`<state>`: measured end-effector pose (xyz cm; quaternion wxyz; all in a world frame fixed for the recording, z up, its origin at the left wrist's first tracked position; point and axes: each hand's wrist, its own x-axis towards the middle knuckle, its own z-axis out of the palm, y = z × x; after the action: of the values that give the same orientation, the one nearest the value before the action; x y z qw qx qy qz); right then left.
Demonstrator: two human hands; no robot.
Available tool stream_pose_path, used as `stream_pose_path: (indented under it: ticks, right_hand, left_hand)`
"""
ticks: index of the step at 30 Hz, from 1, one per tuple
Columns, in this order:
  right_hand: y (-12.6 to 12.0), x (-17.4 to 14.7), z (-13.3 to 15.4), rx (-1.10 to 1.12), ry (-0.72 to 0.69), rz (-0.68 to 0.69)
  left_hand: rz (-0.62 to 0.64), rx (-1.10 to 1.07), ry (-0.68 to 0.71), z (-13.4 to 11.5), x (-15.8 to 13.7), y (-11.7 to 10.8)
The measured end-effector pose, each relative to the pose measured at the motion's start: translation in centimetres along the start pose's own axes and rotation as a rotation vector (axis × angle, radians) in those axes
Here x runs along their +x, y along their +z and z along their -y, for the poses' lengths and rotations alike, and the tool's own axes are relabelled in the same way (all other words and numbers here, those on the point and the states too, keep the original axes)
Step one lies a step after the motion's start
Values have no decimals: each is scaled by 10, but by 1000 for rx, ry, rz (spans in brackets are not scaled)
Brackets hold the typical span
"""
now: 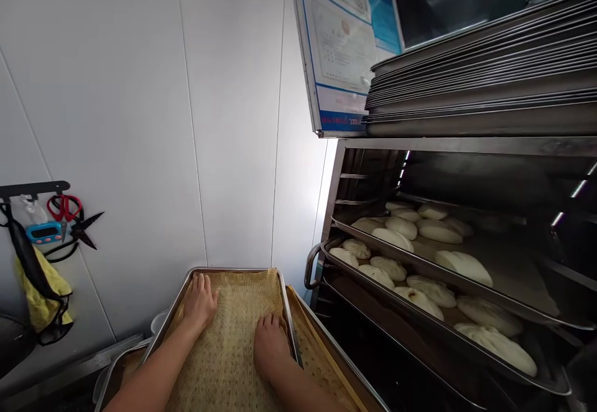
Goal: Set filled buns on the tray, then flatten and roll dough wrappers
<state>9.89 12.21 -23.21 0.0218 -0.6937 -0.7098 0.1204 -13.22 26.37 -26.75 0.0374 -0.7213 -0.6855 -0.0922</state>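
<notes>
A tan woven liner mat (228,331) lies in a metal tray (281,287) at the lower middle of the head view. My left hand (200,301) rests near the far left corner of this mat, palm down with its fingers stretched forward. On the right side, my right hand (271,345) presses on the mat close to the tray's rim, fingers forward and slightly bent. Neither hand shows anything lifted in it. The mat is rumpled along the right rim and rises a little at the far right corner.
At right, a metal rack (333,194) holds trays of pale buns (420,302). A tall stack of trays (485,76) sits on top. Another lined tray (321,362) lies beside mine. Scissors (65,208) and a blue timer (44,233) hang on the left wall.
</notes>
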Motion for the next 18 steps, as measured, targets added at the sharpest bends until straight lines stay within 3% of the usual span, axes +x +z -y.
stream_pose_path:
  ticks: [6,12,18]
  right_hand:
    - [-22,44,-11,48,-81,-115]
    - [-12,47,-15,30,-89,-97]
    - [-22,74,-5,10,-52,-83]
  left_hand:
    - [83,1,-39,9,-9,15]
    - [93,2,-108,6,0,13]
    - [58,-48,8,-8,10,4]
